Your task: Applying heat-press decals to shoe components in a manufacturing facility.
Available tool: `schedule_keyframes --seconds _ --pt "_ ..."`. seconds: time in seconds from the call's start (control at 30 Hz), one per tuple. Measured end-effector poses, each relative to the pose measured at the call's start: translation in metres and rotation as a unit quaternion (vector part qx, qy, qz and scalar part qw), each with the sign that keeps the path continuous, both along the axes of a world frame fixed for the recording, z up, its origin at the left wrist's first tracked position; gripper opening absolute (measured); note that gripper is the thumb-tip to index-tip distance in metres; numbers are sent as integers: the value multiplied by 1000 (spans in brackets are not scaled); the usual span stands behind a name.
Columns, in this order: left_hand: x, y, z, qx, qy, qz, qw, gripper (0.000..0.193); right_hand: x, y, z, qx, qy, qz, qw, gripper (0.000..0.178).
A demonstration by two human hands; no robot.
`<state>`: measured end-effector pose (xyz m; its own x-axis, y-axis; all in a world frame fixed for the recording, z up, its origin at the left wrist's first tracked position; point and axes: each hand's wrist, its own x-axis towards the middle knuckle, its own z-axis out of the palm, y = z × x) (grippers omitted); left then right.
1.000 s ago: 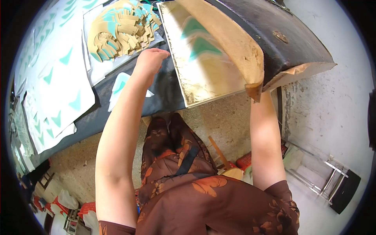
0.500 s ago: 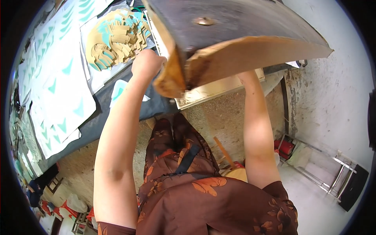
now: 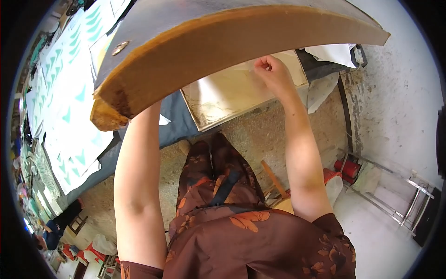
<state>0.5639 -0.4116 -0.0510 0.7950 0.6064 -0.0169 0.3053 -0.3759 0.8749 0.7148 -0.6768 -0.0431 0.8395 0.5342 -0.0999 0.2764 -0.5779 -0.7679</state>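
Observation:
A large dark board with a thick brown wooden edge [image 3: 223,46] spans the top of the view, very close, with a small round metal fitting on its upper face. My left forearm [image 3: 138,181] reaches up behind it, so my left hand is hidden. Beyond the board's lower edge, my right hand [image 3: 277,76] hovers over a shiny cream-coloured flat panel [image 3: 223,100] with a pale rim. Its fingers are curled together, thumb against forefinger. Whether something small is pinched in them I cannot make out.
White sheets printed with green pointed shapes [image 3: 60,139] cover the dark table cloth [image 3: 179,114] at left. White paper [image 3: 332,53] lies beyond the panel, beside a stained wall [image 3: 390,93]. A metal-framed stool [image 3: 395,200] and a red cylinder [image 3: 347,171] stand at lower right.
The dark board now reaches farther left in view, covering my left hand and the tan pile of cut pieces. My right hand, earlier mostly behind it, shows over the shiny panel.

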Motion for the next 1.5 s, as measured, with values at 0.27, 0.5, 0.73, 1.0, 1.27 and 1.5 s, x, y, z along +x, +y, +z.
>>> schedule_keyframes --seconds 0.27,0.5,0.73,1.0,1.27,1.5 --pt "3 13 9 -380 10 68 922 21 7 12 15 46 131 -12 990 19" --pt "1 -1 28 -465 -175 75 865 25 19 49 7 60 55 27 996 24" --pt "16 -25 41 -536 -249 185 785 28 23 76 2 23 -38 48 998 28" --pt "18 -16 6 -540 -261 111 793 29 4 116 -22 188 -298 106 930 37" --pt "8 -4 1 -466 -248 88 845 32 1 120 -7 173 -266 43 947 51" --pt "-3 -11 34 -506 -279 164 799 33 33 108 0 18 -199 25 980 52"
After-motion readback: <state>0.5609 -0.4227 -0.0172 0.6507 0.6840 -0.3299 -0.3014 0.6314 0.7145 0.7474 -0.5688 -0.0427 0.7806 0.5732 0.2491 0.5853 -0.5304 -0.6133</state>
